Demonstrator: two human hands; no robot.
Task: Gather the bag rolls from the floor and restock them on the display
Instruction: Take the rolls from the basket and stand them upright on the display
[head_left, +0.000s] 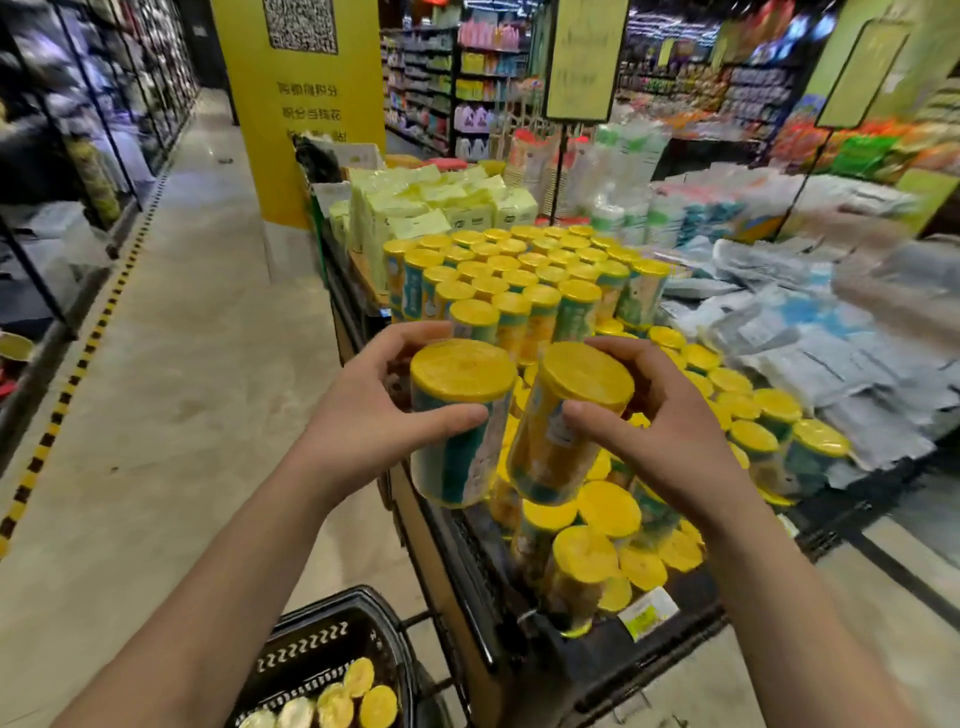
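Note:
My left hand (363, 410) grips one yellow-topped bag roll pack (457, 415), and my right hand (660, 431) grips a second pack (566, 415). Both packs are held upright side by side, above the near end of the display (519, 597). Many more yellow-capped rolls (524, 270) stand in tight rows on the display behind them, and a lower layer (613, 540) sits under my hands. A black basket (317, 649) on the floor below holds several more rolls (358, 696).
Pale green packs (431, 208) and white-blue bagged goods (810, 332) fill the display beyond the rolls. A yellow pillar (301, 114) stands behind it. The beige aisle floor (171, 395) runs along the left, edged by black-yellow tape and dark shelving (62, 156).

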